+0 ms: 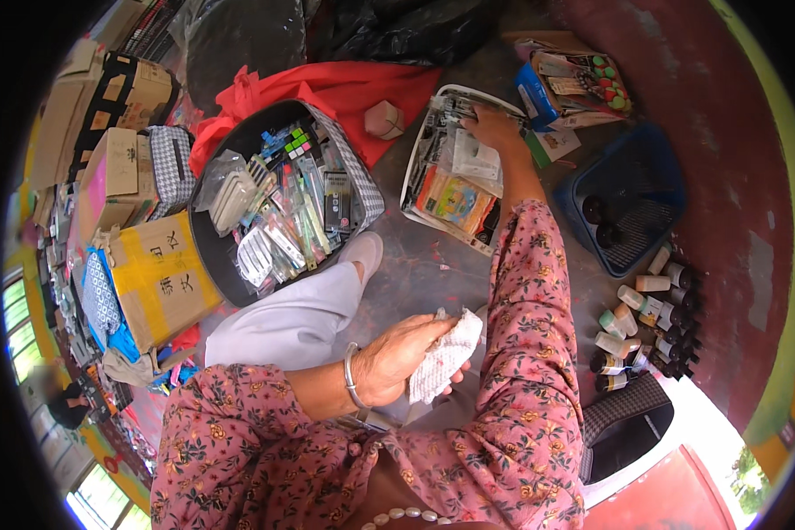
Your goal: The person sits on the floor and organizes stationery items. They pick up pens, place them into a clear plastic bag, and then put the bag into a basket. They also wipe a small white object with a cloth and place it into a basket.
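**Sorting small goods on the floor**

The person sits on the floor in a pink flowered top, with wares spread all round. The left hand (396,360) is closed round a crumpled white cloth (446,355), held near the body, just above the lap; a silver bangle (352,375) sits on that wrist. The right hand (493,128) is stretched far out, fingers spread flat on the packets in a white tray (412,163) lying far and a little right of centre. It presses down on the packets; it does not grip anything that I can make out. The tray holds flat packets, one of them orange and yellow.

To the left of the tray stands a dark round basket (205,238) crammed with small packaged items, and beyond it lies a red cloth (344,88) with a small pale box (384,119) on it. Cardboard boxes (155,274) are stacked at the far left. On the right sits a blue plastic basket (645,168) with a couple of dark round things inside, and near it a cluster of small bottles (649,322) lies on the floor. A colourful carton (574,84) rests beyond the tray.
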Demonstrator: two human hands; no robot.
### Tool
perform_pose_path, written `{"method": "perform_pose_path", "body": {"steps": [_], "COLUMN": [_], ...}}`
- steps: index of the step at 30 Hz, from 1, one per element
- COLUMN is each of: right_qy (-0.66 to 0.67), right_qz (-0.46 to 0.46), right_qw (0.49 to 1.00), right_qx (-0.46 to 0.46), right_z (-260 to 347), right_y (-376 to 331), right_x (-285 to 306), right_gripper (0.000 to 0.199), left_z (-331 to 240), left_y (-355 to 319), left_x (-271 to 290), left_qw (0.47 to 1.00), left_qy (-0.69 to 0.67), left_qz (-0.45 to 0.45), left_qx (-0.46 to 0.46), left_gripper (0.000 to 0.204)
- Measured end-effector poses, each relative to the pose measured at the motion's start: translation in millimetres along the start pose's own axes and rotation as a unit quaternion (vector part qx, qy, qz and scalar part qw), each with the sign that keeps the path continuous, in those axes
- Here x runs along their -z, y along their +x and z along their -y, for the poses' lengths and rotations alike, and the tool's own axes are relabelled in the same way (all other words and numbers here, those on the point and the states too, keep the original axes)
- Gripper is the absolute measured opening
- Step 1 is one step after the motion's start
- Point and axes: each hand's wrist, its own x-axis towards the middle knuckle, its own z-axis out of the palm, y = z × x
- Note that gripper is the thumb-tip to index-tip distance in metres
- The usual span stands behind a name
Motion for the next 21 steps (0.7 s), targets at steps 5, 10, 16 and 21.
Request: {"method": "perform_pose_path", "body": {"steps": [5, 10, 16, 21], "right_qy": [-0.061, 0.048, 0.175, 0.174], "right_qz": [-0.018, -0.045, -0.141, -0.249], "right_qw": [0.996, 0.998, 0.974, 0.952], "right_qx": [0.063, 0.019, -0.012, -0.046], "right_z": [-2, -4, -28, -24], "right_y": [0, 3, 11, 13], "right_x": [14, 21, 24, 73], "right_gripper": [0.037, 0.027, 0.027, 0.033], "left_z": [1, -2, -2, -2], "left_y": [1, -2, -2, -1], "left_x": [3, 2, 2, 3], "left_qw": [1.0, 1.0, 1.0, 1.0], "left_qy": [0.008, 0.015, 0.004, 0.0], "left_qz": [0.004, -0.006, 0.006, 0.017], "left_qx": [0.001, 0.004, 0.012, -0.008], "left_gripper": [0.033, 0.034, 0.034, 0.034]}}
